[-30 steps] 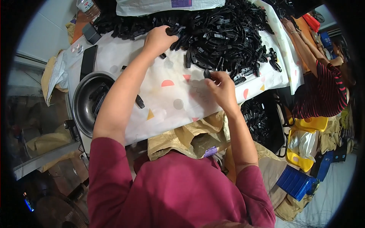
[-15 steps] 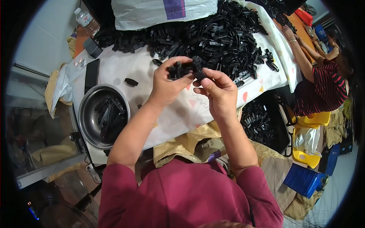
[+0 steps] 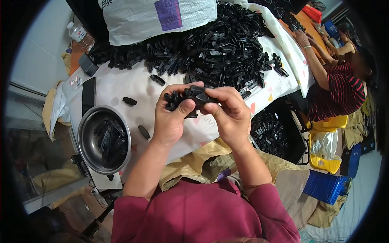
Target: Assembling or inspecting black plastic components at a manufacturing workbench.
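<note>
Both hands meet over the patterned white cloth in front of me. My left hand point(image 3: 173, 117) is closed around several small black plastic parts point(image 3: 175, 98), bunched between thumb and fingers. With thumb and fingertips, my right hand point(image 3: 230, 115) pinches one elongated black plastic part point(image 3: 199, 95) against that bunch. The fingers cover much of these parts, so their exact kind cannot be made out. Beyond the hands spreads a large heap of similar black parts point(image 3: 227, 48). A few single ones lie on the cloth, such as a loose black part point(image 3: 129, 101) left of my hands.
A steel bowl point(image 3: 84, 139) with black parts stands at left, near a dark flat slab point(image 3: 88, 97) and a bottle point(image 3: 81, 35). A white woven sack point(image 3: 133, 24) rests behind the heap. A black crate point(image 3: 298, 148) of parts sits at right. Another person point(image 3: 338, 87) works far right.
My hands have come lower and closer together; the right hand's part now lies against the bunch in my left. The whole view has shifted slightly, showing more loose parts on the cloth.
</note>
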{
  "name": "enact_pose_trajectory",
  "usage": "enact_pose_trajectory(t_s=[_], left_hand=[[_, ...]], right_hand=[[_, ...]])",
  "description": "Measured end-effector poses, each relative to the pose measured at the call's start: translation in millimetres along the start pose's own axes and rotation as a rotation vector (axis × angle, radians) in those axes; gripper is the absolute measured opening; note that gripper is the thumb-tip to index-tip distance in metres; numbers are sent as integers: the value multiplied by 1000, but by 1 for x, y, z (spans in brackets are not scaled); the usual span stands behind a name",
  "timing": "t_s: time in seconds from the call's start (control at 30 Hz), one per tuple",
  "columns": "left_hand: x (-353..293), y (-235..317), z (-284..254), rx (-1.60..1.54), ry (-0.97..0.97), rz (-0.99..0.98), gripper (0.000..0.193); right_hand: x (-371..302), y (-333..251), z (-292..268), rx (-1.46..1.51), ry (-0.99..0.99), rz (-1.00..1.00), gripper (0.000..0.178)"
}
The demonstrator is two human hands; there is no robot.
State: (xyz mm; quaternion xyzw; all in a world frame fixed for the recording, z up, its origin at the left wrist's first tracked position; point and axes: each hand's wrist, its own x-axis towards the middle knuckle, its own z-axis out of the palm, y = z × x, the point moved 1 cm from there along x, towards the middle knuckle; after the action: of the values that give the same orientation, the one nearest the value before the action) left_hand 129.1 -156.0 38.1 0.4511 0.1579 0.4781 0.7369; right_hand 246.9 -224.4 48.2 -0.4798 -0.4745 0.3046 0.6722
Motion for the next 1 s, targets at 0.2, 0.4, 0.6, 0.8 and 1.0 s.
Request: enact_pose_trajectory(t_s=[0.2, 0.4, 0.6, 0.8, 1.0], left_hand=[[0, -5, -2, 34, 44, 76, 45], [1, -8, -9, -199, -5, -54, 36], [-3, 0, -14, -17, -212, 204, 36], [-11, 1, -15, -369, -175, 16, 34], [-14, -1, -18, -153, -99, -19, 44]], right_hand=[[1, 1, 2, 59, -21, 135, 23], [-7, -4, 5, -59, 32, 53, 23], [-17, -17, 15, 29, 66, 79, 24], [-15, -30, 14, -511, -24, -113, 53], [-19, -31, 11, -844, -34, -382, 38]])
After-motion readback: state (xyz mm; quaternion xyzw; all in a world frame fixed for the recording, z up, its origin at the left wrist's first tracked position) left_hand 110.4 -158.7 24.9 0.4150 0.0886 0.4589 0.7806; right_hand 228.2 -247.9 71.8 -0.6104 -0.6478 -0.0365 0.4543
